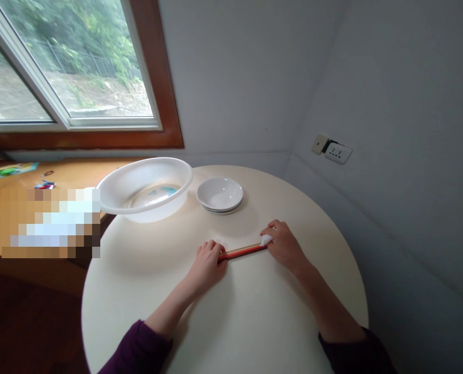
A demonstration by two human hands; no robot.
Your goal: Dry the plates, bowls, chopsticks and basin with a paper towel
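Several chopsticks [242, 252], red, pale and dark, lie side by side just over the round table [231, 322]. My left hand [210, 263] is closed around their left end. At the right end, my right hand [286, 243] is closed on a folded white tissue [266, 239], which touches the chopsticks. Its fingers partly hide that end, so I cannot tell how firmly it grips the sticks themselves. Beyond my hands a small stack of white bowls [220, 194] stands upright on the table.
A large translucent plastic basin [145, 189] stands at the table's back left, by a wooden desk [75, 169] with small items on it. Behind are a window [94, 62] and grey walls. A power socket [338, 152] is on the right wall.
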